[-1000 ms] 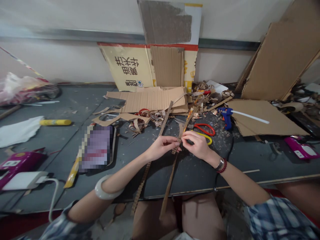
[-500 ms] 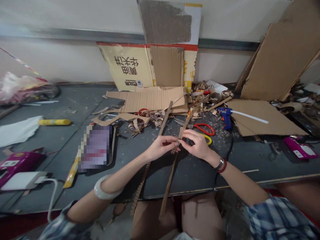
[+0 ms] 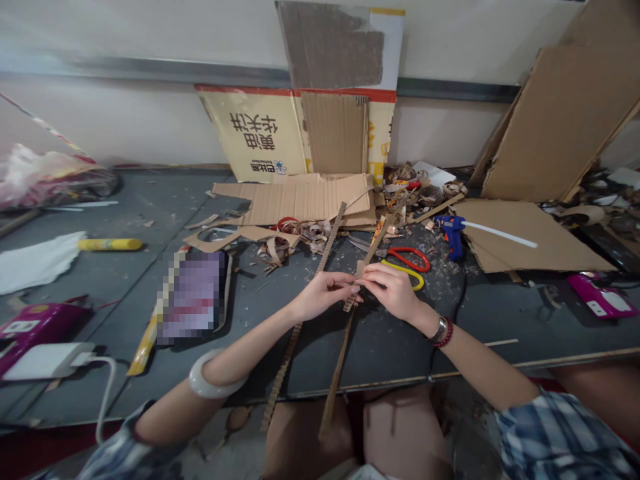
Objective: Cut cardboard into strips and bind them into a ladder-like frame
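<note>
My left hand (image 3: 323, 294) and my right hand (image 3: 395, 288) meet over the dark table (image 3: 120, 280), both pinched on a long thin cardboard strip (image 3: 337, 370) that runs from the far clutter down past the table edge toward my lap. A second, corrugated strip (image 3: 285, 363) passes under my left hand, and I cannot tell whether that hand grips it. Just behind my right hand lie scissors with red and yellow handles (image 3: 410, 263).
A blue glue gun (image 3: 453, 233) lies to the right on a cardboard sheet (image 3: 525, 237). Flattened boxes (image 3: 305, 197) and scraps pile at the back. A pixelated object (image 3: 193, 297), a yellow tube (image 3: 110, 245), pink devices (image 3: 35, 323) and a white charger (image 3: 47, 360) lie left.
My right hand has shifted slightly along the strip, its fingers working at the pinch point. The left hand and the strips have barely moved.
</note>
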`<state>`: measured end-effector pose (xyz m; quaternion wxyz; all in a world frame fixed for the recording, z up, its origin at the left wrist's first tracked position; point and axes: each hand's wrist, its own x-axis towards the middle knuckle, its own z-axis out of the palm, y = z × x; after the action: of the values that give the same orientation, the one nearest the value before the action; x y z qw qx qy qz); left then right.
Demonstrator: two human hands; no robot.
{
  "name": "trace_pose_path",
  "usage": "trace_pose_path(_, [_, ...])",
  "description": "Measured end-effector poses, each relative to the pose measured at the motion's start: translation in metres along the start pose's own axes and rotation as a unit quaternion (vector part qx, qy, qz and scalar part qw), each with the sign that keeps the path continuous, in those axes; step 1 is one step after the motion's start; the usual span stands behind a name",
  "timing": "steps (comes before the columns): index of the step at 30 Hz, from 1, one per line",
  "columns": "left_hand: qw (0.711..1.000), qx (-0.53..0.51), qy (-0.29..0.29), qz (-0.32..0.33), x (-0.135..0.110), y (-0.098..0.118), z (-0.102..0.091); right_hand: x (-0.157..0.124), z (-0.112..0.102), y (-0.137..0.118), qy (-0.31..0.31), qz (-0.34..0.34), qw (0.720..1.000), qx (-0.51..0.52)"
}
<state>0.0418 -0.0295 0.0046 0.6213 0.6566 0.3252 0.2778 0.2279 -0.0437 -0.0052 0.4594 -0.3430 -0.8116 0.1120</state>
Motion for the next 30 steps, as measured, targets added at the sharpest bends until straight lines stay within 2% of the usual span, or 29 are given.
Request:
trace_pose_path(8, [1.000,0.005,0.004,0.001,-0.0004,-0.0005,-0.0006,-0.0016,0.0012,-0.0012,0.007,-0.015,0.999,-0.040])
trace_pose_path(15, [1.000,-0.002,0.006,0.002,-0.0009,0.0012,0.0011,0.0009,-0.0009,-0.0023,0.045,0.015,0.999,-0.025])
trace_pose_path(25, [1.000,0.002,0.006,0.006,-0.0027,0.0014,0.0007,0.0003,0.0016,-0.0009,0.025,0.030,0.999,-0.012])
trace_pose_path(30, [1.000,-0.009,0.000,0.005,-0.0016,0.0006,0.0018,-0.0018,0.0015,0.0001,0.009,-0.020,0.999,-0.048])
